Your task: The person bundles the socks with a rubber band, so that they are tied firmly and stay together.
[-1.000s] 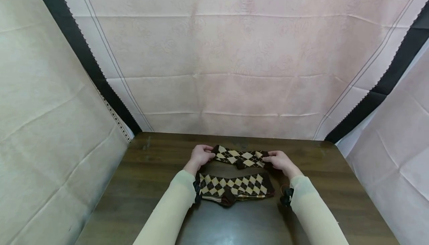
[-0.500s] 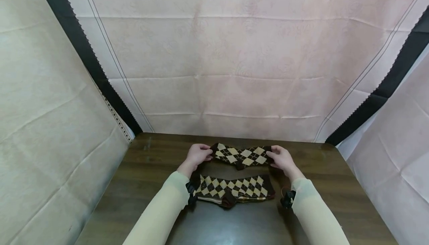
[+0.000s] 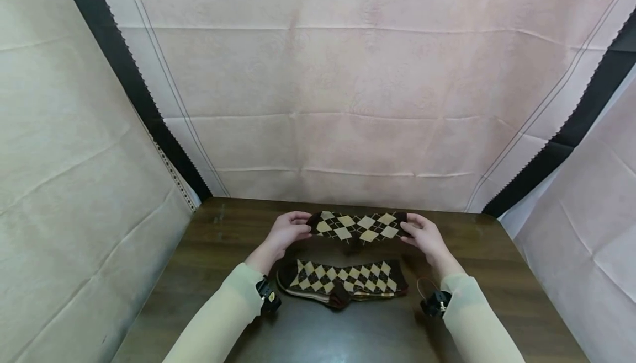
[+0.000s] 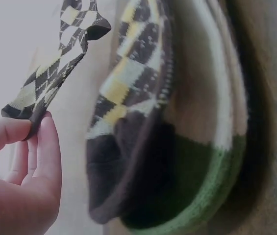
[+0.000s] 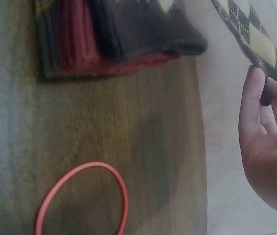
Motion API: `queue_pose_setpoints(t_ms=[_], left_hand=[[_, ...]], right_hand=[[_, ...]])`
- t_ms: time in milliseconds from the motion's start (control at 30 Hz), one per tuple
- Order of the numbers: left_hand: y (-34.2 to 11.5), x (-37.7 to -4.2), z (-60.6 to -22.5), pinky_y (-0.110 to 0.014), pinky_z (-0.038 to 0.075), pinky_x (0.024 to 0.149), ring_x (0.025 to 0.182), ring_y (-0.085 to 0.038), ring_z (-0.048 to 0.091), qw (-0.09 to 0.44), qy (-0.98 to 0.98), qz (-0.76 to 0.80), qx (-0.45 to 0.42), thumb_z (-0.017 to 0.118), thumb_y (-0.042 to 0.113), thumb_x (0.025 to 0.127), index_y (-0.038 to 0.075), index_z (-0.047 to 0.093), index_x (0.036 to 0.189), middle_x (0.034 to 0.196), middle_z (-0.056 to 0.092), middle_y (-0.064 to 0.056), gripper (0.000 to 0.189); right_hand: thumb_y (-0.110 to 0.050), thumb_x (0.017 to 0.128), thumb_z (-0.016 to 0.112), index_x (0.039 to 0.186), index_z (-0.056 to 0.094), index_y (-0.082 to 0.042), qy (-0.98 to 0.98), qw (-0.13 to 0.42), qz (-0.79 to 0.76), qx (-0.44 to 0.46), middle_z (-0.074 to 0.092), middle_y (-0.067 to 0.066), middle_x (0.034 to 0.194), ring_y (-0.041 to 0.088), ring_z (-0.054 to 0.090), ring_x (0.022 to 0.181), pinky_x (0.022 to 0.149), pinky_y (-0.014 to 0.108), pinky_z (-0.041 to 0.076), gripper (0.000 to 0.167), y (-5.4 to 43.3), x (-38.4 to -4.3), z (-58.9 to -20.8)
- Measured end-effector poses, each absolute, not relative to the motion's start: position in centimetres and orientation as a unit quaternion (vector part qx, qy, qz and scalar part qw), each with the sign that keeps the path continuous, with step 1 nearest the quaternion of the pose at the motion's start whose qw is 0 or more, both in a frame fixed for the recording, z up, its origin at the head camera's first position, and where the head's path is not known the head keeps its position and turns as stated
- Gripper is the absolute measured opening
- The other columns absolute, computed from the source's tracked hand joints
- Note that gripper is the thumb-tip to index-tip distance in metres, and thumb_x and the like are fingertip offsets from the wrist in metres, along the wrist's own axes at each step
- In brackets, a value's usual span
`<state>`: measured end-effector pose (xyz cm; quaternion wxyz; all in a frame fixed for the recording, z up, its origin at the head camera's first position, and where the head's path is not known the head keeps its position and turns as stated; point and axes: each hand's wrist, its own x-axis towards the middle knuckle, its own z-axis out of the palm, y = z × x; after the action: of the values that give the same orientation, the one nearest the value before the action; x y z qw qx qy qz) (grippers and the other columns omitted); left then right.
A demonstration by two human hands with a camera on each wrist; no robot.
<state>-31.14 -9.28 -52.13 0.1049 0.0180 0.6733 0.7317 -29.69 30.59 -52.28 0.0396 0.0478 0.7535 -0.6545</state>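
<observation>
**Sock [image 3: 367, 225] held crosswise, toe to the left**

Largest of all, we see pale cloth walls [image 3: 348, 92] rising around the brown surface [image 3: 507, 280]. Two light sleeves [image 3: 216, 310] reach in from the near edge. Between them lies a stack of socks [image 3: 353, 277], its long axis running left to right, toes leftward, with the top heel jutting toward us; the wrist views show us green and red layers beneath.

Beyond that stack, above the far part of the surface, is the single diamond-patterned sock. Its long axis also runs left to right, nearly parallel to the stack, and its heel hangs toward us. The left hand [image 3: 285, 233] pinches the dark toe end between thumb and fingers; the right hand [image 3: 425, 237] pinches the cuff end likewise. Smallest, we find a thin red loop [image 5: 94, 164] in the right wrist view.
</observation>
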Motion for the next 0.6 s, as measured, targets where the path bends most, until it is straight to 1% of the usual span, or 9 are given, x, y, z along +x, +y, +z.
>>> queue_pose_setpoints(t_ms=[100,167,267,333,467,533,600], left_hand=[[-9.7,-30.5,-51.5,-0.040,0.062,0.091,0.096,-0.024,0.074,0.114,0.662,0.741,0.020,0.068,-0.006,0.098,-0.005,0.067,0.133,0.123,0.069,-0.021,0.035],[-9.9,-30.0,-51.3,-0.040,0.062,0.092,0.095,-0.024,0.074,0.116,0.658,0.744,0.019,0.068,-0.002,0.101,-0.007,0.066,0.134,0.124,0.068,-0.021,0.033],[-10.3,-29.2,-51.1,-0.040,0.062,0.092,0.092,-0.023,0.074,0.117,0.653,0.748,0.011,0.070,0.005,0.104,-0.007,0.065,0.135,0.122,0.068,-0.020,0.034],[-10.5,-28.6,-51.0,-0.039,0.062,0.091,0.090,-0.023,0.074,0.114,0.653,0.748,0.008,0.071,0.010,0.104,-0.007,0.064,0.136,0.119,0.069,-0.019,0.037],[-11.0,-27.2,-51.1,-0.037,0.062,0.089,0.091,-0.023,0.075,0.116,0.659,0.743,0.006,0.072,0.016,0.105,-0.007,0.064,0.136,0.117,0.070,-0.018,0.041],[-11.3,-26.5,-51.4,-0.036,0.063,0.088,0.091,-0.023,0.075,0.120,0.662,0.740,0.005,0.072,0.018,0.105,-0.008,0.064,0.136,0.117,0.070,-0.018,0.041],[-11.5,-25.9,-51.6,-0.035,0.063,0.088,0.092,-0.023,0.075,0.125,0.664,0.737,0.004,0.072,0.017,0.105,-0.008,0.063,0.136,0.118,0.069,-0.018,0.041]], right_hand=[[-0.013,0.111,0.061,0.158,0.037,0.009,0.743,0.041,-0.667,0.041,0.048,0.030,0.151,0.006,0.064,0.106,0.090,0.030,0.061,0.057,30.5,-29.4,-51.9],[-0.015,0.111,0.061,0.160,0.034,0.009,0.738,0.044,-0.673,0.037,0.043,0.030,0.156,0.003,0.064,0.107,0.090,0.029,0.060,0.061,30.5,-28.9,-51.7],[-0.017,0.111,0.062,0.161,0.033,0.007,0.732,0.051,-0.679,0.032,0.041,0.029,0.158,0.003,0.065,0.106,0.091,0.028,0.060,0.063,30.3,-28.2,-51.4],[-0.019,0.111,0.063,0.160,0.036,0.007,0.732,0.056,-0.679,0.030,0.046,0.026,0.155,0.004,0.067,0.105,0.091,0.028,0.060,0.062,30.2,-27.6,-51.2],[-0.018,0.110,0.065,0.156,0.043,0.008,0.732,0.069,-0.677,0.031,0.062,0.016,0.140,0.006,0.069,0.103,0.089,0.028,0.060,0.058,30.0,-26.4,-50.8],[-0.018,0.109,0.065,0.155,0.044,0.009,0.733,0.076,-0.675,0.028,0.065,0.010,0.135,0.007,0.069,0.102,0.087,0.027,0.060,0.057,30.0,-26.0,-50.8],[-0.017,0.109,0.066,0.155,0.043,0.010,0.732,0.080,-0.677,0.023,0.066,0.009,0.132,0.007,0.069,0.101,0.086,0.027,0.061,0.058,29.9,-25.6,-50.8]])
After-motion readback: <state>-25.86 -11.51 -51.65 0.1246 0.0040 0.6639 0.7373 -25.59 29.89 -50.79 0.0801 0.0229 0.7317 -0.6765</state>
